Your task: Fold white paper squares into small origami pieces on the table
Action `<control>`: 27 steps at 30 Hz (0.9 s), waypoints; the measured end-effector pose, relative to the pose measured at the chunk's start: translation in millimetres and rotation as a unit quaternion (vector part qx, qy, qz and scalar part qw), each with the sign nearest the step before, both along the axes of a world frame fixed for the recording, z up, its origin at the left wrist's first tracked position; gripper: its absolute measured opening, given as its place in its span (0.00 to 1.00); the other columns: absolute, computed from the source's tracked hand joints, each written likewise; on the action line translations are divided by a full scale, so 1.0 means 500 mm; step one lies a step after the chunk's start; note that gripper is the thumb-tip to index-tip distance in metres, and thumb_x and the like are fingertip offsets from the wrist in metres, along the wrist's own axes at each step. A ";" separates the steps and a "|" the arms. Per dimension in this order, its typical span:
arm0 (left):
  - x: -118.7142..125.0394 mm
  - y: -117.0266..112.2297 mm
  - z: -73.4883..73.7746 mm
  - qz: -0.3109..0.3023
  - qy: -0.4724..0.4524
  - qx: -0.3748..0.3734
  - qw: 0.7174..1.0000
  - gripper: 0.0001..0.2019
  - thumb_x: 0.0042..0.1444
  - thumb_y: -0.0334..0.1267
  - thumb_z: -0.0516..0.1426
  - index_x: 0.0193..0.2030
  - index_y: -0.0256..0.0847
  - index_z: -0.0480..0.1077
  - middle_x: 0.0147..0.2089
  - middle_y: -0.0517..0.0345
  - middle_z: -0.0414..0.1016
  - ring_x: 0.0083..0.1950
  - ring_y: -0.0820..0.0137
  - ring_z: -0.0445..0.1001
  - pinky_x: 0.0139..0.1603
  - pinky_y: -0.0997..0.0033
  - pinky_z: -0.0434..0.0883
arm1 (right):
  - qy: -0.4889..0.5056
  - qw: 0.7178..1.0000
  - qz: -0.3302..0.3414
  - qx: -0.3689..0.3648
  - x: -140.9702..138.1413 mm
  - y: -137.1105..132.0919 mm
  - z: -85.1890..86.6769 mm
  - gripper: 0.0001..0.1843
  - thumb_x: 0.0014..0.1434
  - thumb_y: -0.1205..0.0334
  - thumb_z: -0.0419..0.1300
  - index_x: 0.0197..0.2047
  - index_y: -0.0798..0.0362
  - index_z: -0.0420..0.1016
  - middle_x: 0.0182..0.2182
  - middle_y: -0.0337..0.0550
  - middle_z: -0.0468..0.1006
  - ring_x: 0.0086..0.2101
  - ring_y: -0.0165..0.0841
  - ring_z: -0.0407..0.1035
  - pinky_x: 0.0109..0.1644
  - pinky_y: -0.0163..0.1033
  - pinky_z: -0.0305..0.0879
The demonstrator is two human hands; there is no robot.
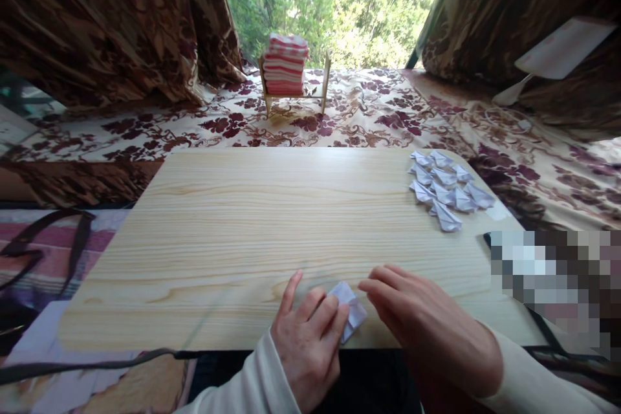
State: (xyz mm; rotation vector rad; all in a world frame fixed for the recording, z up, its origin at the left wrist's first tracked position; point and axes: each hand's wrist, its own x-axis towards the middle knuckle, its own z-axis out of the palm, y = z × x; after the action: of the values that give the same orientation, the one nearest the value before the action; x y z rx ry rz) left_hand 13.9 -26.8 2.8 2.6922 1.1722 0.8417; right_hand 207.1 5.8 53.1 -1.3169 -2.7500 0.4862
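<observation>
A small piece of folded white paper (356,314) lies near the front edge of the wooden table. My left hand (310,339) presses it down against the tabletop, with bent fingers over its left part and the little finger stretched out to the left. Just right of the paper hovers my right hand (417,317), its fingers stretched forward and close together, with nothing visible in them. Its thumb is hidden beneath. At the table's far right corner sits a group of several folded white paper pieces (444,186), pointed and similar to one another.
The light wooden table (233,220) has rounded corners. Behind it, a small rack (324,87) holds folded pink and white cloths (285,68) on a floral cover. A white lamp (565,48) stands at right, above a dark-edged, blurred-out object (538,272). A dark strap (77,246) lies at left.
</observation>
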 end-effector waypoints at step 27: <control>0.011 0.006 0.006 -0.047 0.011 0.053 0.997 0.15 0.53 0.35 0.53 0.48 0.35 0.69 0.49 0.53 0.73 0.55 0.63 0.65 0.67 0.49 0.39 | -0.040 0.983 -0.080 0.158 -0.016 -0.059 -0.056 0.25 0.51 0.81 0.49 0.54 0.66 0.62 0.36 0.52 0.70 0.37 0.40 0.64 0.40 0.44 0.66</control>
State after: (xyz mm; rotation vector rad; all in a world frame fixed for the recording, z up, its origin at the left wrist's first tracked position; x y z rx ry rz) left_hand 19.6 -23.9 6.0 2.8217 1.0229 0.8865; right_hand 199.1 -23.8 25.2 -1.4810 -2.6087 -0.0154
